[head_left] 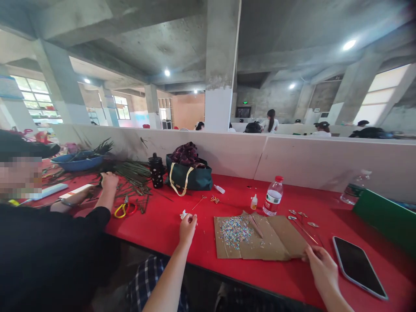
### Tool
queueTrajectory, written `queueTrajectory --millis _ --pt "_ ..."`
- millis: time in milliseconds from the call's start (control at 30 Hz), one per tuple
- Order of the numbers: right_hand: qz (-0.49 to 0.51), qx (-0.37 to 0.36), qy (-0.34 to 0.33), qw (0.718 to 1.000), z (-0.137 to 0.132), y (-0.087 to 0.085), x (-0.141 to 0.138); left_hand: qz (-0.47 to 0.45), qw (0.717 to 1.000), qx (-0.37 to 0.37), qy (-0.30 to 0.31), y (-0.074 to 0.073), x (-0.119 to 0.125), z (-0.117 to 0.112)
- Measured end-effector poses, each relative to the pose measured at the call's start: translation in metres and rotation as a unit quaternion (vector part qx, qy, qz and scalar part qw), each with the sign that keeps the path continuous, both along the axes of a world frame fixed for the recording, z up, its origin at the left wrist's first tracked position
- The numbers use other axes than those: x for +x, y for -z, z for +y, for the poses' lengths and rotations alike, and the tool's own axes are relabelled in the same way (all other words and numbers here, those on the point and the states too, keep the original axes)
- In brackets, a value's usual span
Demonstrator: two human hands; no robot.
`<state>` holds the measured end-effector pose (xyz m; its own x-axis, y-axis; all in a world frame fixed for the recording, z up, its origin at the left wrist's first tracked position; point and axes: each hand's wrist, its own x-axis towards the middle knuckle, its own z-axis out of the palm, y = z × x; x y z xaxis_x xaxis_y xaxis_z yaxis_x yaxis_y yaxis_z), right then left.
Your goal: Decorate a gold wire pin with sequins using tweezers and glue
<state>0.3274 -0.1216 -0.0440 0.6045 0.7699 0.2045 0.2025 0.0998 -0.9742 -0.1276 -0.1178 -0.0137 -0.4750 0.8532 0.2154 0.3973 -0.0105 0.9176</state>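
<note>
Left hand (187,229) curled, fingers bunched just beside a small white scrap (183,214) on the red table (208,247), any hold on it impossible to tell. Right hand (320,264) partly open, fingertips (306,258) touching the right edge of a folded cardboard sheet (276,238) strewn with sequins (235,232), near the table's front edge, a tablet (359,266) just beyond.

Legible text: none; every marking is too small or blurred to read.
Plastic water bottle (273,196): red-and-white label with white characters, unreadable, right of centre on the red table (234,195).
Clear bottle (355,190): dark label, unreadable, far right of the table.
Lit green sign (245,102): on the far wall, upper middle of the frame, wording unreadable.
Wall poster (11,86): blue and white, upper left of the frame, lettering blurred.
</note>
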Motion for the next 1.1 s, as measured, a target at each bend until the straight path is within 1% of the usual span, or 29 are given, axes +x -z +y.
queueTrajectory --millis 133,300,467,733,833,1100 --pt "0.014 -0.016 -0.008 1.000 -0.003 -0.006 -0.004 -0.007 1.000 -0.009 0.006 -0.001 -0.001 0.001" --pt "0.022 -0.021 -0.015 0.999 -0.004 -0.008 -0.005 -0.011 1.000 -0.010 0.005 0.001 -0.002 0.001" --pt "0.018 -0.027 -0.021 0.999 -0.004 -0.010 -0.005 -0.007 1.000 -0.001 0.002 0.001 -0.001 0.001" --pt "0.008 -0.031 -0.026 0.999 -0.008 -0.019 -0.010 0.003 1.000 0.004 0.004 0.000 -0.004 0.004" --pt "0.009 -0.026 -0.033 0.999 -0.008 -0.018 -0.010 0.002 1.000 0.004 0.003 -0.001 -0.003 0.004" --pt "0.013 -0.021 -0.040 0.999 -0.004 -0.009 -0.006 0.004 1.000 0.002 -0.002 -0.005 -0.001 0.002"
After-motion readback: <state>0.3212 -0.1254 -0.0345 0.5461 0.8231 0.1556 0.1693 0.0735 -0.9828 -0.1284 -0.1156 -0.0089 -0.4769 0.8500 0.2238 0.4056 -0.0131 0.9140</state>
